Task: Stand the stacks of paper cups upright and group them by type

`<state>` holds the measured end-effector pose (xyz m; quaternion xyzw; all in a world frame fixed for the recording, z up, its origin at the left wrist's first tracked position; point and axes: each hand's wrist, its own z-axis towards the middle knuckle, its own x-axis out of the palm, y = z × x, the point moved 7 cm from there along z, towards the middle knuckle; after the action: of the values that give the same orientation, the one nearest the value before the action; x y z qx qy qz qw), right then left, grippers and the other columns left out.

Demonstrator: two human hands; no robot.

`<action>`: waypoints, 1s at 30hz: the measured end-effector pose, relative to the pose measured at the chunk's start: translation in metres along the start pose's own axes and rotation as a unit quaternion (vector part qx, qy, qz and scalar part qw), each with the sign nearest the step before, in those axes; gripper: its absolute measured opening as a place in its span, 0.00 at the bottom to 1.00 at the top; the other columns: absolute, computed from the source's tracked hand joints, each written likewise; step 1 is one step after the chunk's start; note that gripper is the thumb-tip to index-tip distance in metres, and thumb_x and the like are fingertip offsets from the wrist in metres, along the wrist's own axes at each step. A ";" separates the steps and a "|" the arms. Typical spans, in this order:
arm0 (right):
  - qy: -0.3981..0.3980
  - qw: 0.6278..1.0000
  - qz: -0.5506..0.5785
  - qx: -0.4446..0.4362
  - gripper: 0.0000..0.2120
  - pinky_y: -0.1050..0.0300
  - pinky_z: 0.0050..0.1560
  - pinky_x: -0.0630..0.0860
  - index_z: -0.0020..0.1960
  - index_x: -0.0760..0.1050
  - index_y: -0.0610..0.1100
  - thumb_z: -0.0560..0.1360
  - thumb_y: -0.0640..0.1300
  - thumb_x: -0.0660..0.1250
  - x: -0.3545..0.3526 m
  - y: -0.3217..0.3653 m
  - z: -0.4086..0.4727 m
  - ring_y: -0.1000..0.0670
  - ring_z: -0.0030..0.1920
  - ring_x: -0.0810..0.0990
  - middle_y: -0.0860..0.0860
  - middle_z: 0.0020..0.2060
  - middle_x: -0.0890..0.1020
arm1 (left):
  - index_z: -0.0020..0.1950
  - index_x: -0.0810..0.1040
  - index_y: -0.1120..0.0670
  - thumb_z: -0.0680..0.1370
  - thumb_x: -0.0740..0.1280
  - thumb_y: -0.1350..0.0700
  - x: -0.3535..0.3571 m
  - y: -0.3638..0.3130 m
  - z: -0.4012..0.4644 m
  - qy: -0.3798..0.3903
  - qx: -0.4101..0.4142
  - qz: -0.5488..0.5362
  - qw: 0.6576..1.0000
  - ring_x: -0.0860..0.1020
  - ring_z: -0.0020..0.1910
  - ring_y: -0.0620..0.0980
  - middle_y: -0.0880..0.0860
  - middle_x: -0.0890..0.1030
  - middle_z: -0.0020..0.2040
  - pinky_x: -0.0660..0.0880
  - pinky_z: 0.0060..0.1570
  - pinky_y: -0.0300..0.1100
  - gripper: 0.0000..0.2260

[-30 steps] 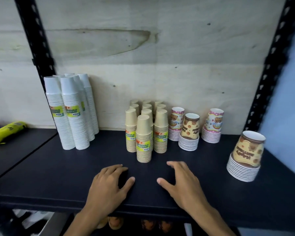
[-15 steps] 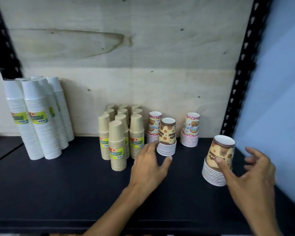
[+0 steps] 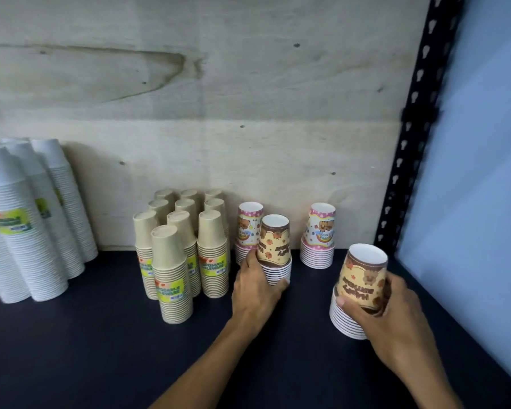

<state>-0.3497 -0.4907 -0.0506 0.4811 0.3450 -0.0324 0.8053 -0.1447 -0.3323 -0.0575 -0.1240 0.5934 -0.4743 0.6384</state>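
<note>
Plywood back panel (image 3: 248, 113): stacks stand along it on the dark shelf (image 3: 71, 349).
White stacks (image 3: 27, 231): tallest, grouped far left, slightly leaning.
Kraft stacks (image 3: 183, 246): tight upright cluster, centre; looks sorted.
Pink-print stacks (image 3: 319, 237): two, at the back, split by a brown-print stack (image 3: 275, 252), so types still mixed.
Second brown-print stack (image 3: 360, 293): well apart, front right, tilted.
Left hand (image 3: 257, 290): fingers wrapped round the lower rims of the middle brown stack, forearm reaching in.
Right hand (image 3: 396, 323): grasps the tilted stack, thumb across its front; likely joining the two.
</note>
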 end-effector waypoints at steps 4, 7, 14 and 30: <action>0.037 0.999 -0.004 -0.023 0.39 0.47 0.51 0.79 0.63 0.70 0.57 0.57 0.72 0.72 0.007 0.008 0.015 0.52 0.52 0.80 0.55 0.53 0.78 | 0.77 0.57 0.54 0.70 0.75 0.46 -0.001 0.000 0.001 0.012 0.012 0.008 1.000 0.70 0.70 0.53 0.53 0.69 0.73 0.67 0.67 0.46 0.42; 0.055 0.998 -0.009 -0.030 0.37 0.47 0.52 0.79 0.62 0.71 0.58 0.57 0.71 0.73 0.010 0.012 0.024 0.53 0.51 0.80 0.56 0.52 0.79 | 0.76 0.59 0.52 0.70 0.76 0.46 -0.002 -0.001 -0.005 0.028 0.035 -0.004 0.999 0.70 0.69 0.51 0.50 0.70 0.72 0.67 0.66 0.44 0.40; 0.092 0.994 0.024 -0.053 0.34 0.48 0.57 0.78 0.64 0.71 0.59 0.61 0.66 0.75 0.020 0.022 0.034 0.55 0.54 0.81 0.58 0.57 0.81 | 0.73 0.62 0.47 0.66 0.78 0.44 -0.002 -0.004 -0.023 0.091 0.071 -0.034 0.993 0.72 0.67 0.46 0.46 0.72 0.69 0.70 0.67 0.45 0.40; 0.155 0.981 0.085 -0.086 0.33 0.62 0.52 0.77 0.70 0.68 0.51 0.69 0.53 0.76 0.016 0.032 0.033 0.61 0.55 0.78 0.57 0.58 0.78 | 0.74 0.63 0.48 0.64 0.80 0.44 -0.020 -0.010 -0.029 0.097 0.084 -0.048 0.991 0.74 0.65 0.44 0.45 0.74 0.69 0.74 0.65 0.46 0.44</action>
<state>-0.3085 -0.4955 -0.0260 0.4369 0.4249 0.1403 0.7804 -0.1714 -0.3113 -0.0453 -0.0521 0.6041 -0.5625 0.5621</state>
